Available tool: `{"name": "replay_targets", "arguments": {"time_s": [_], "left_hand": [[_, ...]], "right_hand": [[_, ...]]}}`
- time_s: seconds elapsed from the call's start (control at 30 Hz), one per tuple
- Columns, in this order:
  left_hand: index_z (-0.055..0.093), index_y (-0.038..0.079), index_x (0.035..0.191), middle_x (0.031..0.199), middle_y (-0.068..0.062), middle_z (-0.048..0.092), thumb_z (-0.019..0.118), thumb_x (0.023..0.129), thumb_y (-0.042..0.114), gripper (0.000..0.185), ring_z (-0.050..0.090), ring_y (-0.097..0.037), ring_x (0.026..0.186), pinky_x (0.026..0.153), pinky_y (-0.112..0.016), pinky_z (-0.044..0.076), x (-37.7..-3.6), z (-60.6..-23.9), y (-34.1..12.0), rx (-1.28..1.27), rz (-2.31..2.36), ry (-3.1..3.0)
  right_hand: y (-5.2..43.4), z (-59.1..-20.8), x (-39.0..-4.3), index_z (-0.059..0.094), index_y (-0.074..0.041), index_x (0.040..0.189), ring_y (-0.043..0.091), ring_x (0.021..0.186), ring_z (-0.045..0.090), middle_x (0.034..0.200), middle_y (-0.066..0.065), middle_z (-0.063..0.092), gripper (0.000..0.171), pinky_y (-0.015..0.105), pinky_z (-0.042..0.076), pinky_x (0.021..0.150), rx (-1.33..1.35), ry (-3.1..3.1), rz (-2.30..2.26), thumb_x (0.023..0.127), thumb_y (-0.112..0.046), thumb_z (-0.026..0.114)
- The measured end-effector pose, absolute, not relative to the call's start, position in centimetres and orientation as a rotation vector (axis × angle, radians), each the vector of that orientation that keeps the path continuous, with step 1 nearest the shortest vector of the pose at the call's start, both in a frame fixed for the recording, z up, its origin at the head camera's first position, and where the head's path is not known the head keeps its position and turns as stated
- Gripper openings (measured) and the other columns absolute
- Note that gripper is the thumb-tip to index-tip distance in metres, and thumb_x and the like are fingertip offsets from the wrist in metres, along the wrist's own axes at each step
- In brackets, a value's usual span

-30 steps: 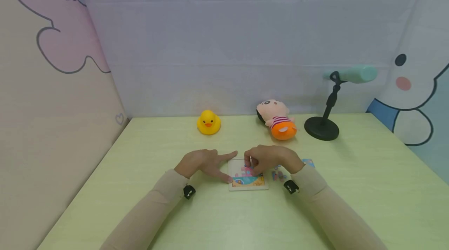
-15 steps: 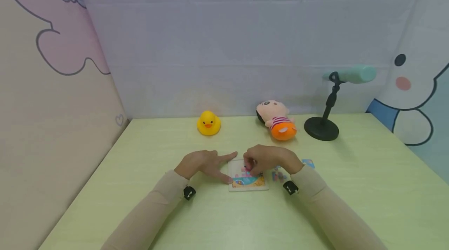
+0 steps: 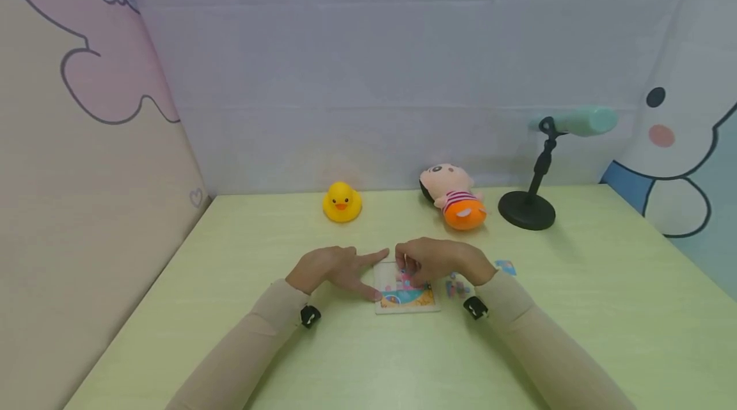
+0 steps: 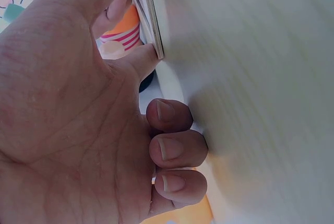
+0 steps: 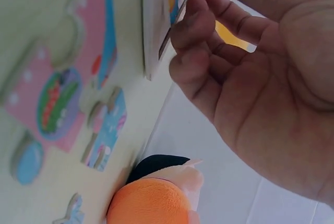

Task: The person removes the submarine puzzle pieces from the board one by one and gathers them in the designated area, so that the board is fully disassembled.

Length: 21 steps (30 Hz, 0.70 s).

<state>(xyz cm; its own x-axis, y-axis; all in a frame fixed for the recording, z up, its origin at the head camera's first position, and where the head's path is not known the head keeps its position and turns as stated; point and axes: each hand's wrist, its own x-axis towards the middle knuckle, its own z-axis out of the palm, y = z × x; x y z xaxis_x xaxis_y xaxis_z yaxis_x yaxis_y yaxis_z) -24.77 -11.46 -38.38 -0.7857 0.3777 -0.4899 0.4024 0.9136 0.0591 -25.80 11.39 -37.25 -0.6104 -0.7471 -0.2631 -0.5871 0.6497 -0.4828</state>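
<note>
A: Two hands on the puzzle board (image 3: 406,295), mid-table (image 3: 368,359). Change since a second ago?

B: Barely. Right hand (image 3: 433,260) crept slightly left; still pinching a thin puzzle piece (image 5: 180,18) over the board. Looks like fitting continues.

A: Left hand (image 3: 334,269)?

B: Unmoved, forefinger and thumb extended, bracing the board's left edge, other fingers curled.

A: Board look?

B: Small, square, partly filled; loose pieces (image 3: 457,284) just right.

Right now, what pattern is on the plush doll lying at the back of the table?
The soft plush doll wears pink-and-white stripes above orange; the head view shows it best.
</note>
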Motion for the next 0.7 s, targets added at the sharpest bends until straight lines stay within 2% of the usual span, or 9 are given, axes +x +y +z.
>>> {"name": "replay_targets", "arguments": {"time_s": [0.1, 0.23, 0.47, 0.6, 0.7], "left_hand": [[0.014, 0.055, 0.155, 0.138, -0.014, 0.051, 0.056, 0.078, 0.084, 0.092, 0.056, -0.025, 0.101, 0.087, -0.049, 0.047, -24.7, -38.3, -11.4, 0.557, -0.066, 2.57], [0.014, 0.056, 0.155, 0.135, -0.013, 0.052, 0.056, 0.078, 0.083, 0.092, 0.056, -0.024, 0.099, 0.085, -0.048, 0.047, -24.6, -38.3, -11.5, 0.552, -0.064, 2.573], [0.014, 0.056, 0.155, 0.136, -0.013, 0.052, 0.056, 0.077, 0.084, 0.092, 0.056, -0.024, 0.102, 0.087, -0.049, 0.047, -24.7, -38.4, -11.5, 0.552, -0.062, 2.569], [0.014, 0.057, 0.155, 0.137, -0.014, 0.052, 0.056, 0.077, 0.084, 0.092, 0.056, -0.025, 0.104, 0.087, -0.049, 0.047, -24.8, -38.5, -11.5, 0.553, -0.05, 2.568], [0.015, 0.057, 0.154, 0.132, -0.013, 0.054, 0.057, 0.077, 0.083, 0.092, 0.055, -0.024, 0.101, 0.084, -0.047, 0.047, -24.8, -38.6, -11.6, 0.555, -0.034, 2.566]], "right_hand": [[11.5, -37.2, -25.8, 0.055, -0.012, 0.101, 0.012, 0.071, 0.052, 0.082, -0.002, 0.06, 0.025, 0.026, 0.046, 0.069, -1.024, 2.412, -0.505, 0.088, -0.003, 0.074], [11.7, -36.9, -25.8, 0.054, -0.011, 0.097, 0.011, 0.066, 0.054, 0.082, -0.003, 0.059, 0.019, 0.025, 0.046, 0.067, -1.024, 2.4, -0.537, 0.092, -0.005, 0.071], [12.7, -36.1, -26.1, 0.056, -0.013, 0.088, 0.01, 0.07, 0.054, 0.08, -0.006, 0.057, 0.015, 0.024, 0.045, 0.067, -1.112, 2.399, -0.558, 0.094, -0.01, 0.07], [13.4, -35.6, -26.3, 0.057, -0.015, 0.088, 0.016, 0.07, 0.061, 0.079, -0.006, 0.058, 0.016, 0.025, 0.046, 0.067, -1.091, 2.394, -0.563, 0.094, -0.012, 0.071], [13.9, -35.2, -26.2, 0.057, -0.014, 0.088, 0.023, 0.071, 0.065, 0.078, -0.003, 0.059, 0.016, 0.027, 0.048, 0.067, -1.068, 2.371, -0.595, 0.094, -0.012, 0.071]]}}
